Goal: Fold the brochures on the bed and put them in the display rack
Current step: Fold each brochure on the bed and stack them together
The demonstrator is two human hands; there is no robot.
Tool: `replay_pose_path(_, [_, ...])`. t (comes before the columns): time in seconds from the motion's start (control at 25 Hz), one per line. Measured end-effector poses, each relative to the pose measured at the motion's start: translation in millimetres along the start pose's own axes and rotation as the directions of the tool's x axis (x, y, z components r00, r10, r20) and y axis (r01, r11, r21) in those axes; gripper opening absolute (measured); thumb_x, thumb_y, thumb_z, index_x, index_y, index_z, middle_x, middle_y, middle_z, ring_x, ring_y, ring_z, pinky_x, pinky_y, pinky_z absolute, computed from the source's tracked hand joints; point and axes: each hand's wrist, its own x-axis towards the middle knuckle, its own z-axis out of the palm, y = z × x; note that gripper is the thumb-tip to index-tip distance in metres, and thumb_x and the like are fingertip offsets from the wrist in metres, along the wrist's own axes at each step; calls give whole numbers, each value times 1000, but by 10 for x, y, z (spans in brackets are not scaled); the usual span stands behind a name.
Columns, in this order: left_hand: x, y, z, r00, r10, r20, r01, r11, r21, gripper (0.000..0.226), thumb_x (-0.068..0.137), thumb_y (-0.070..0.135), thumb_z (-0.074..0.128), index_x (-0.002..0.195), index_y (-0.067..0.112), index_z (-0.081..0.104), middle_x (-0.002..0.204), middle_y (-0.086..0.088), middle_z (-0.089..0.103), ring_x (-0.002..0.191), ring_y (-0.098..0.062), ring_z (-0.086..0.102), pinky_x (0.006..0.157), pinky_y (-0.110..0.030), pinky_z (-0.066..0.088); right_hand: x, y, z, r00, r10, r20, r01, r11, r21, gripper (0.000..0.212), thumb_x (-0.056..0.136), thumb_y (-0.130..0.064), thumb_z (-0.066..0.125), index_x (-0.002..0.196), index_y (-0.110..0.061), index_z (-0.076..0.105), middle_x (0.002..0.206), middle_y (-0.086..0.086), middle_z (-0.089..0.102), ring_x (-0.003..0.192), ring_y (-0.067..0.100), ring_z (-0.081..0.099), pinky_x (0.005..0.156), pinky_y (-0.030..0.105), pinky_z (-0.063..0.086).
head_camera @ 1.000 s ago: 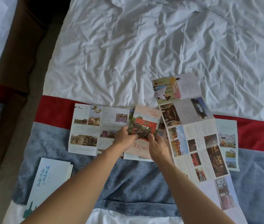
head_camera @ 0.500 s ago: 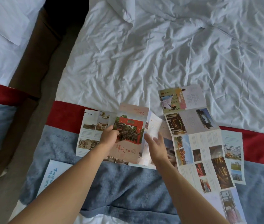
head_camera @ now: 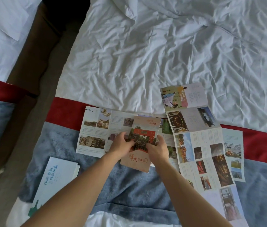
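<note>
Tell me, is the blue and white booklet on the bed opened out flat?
No, the blue and white booklet lies closed on the grey blanket, left of both hands.

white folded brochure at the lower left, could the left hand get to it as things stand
Probably yes, once freed. The white folded brochure lies bare on the grey blanket beside the left forearm, with nothing on it. But the left hand now shares a grip on the red-cover brochure with the right hand.

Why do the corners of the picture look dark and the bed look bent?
Head view: the wide lens darkens the corners and curves the red stripe on the bed; soft even light, no glare; the brochure in both hands looks slightly blurry.
</note>
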Motion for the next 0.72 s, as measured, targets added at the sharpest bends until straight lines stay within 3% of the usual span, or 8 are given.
replay_pose_path(0.16, [-10,-61,124,998,-3,62,4,1000,-11,59,89,25,64,144,21,43,136,-2,54,84,3,47,63,-17,35,54,154,9,1000,-24,9,26,987,-156,54,80,-14,62,127,-30,39,109,1,58,88,19,63,58,29,50])
replay_pose_path(0.28, [23,-85,183,996,-25,87,24,1000,16,72,89,28,64,152,21,32,148,-3,44,110,-11,48,81,-26,37,100,262,50,998,-4,61,16,982,-189,58,82,-13,64,131,-28,39,99,-3,60,79,12,61,52,24,43])
replay_pose_path(0.44, [37,-94,206,997,1,71,-2,1000,12,76,86,25,66,153,25,31,151,-5,41,124,-18,49,85,-30,45,121,298,77,995,14,96,1,987,-159,71,79,-11,67,141,-26,36,109,2,62,86,17,63,58,27,46])
replay_pose_path(0.6, [12,-109,173,998,41,45,-44,998,54,77,84,26,68,152,28,32,143,-5,41,119,-21,51,84,-26,49,124,264,68,999,11,44,-10,1000,-6,85,78,-1,67,152,-23,30,109,0,60,83,9,62,43,11,43])
replay_pose_path(0.72, [-28,-102,164,998,22,-54,-23,1000,-18,57,87,23,65,141,20,47,122,-2,55,99,-17,59,70,-26,49,114,285,98,998,19,52,-22,998,51,88,79,-3,69,155,-21,27,116,-1,57,88,12,63,47,14,46])
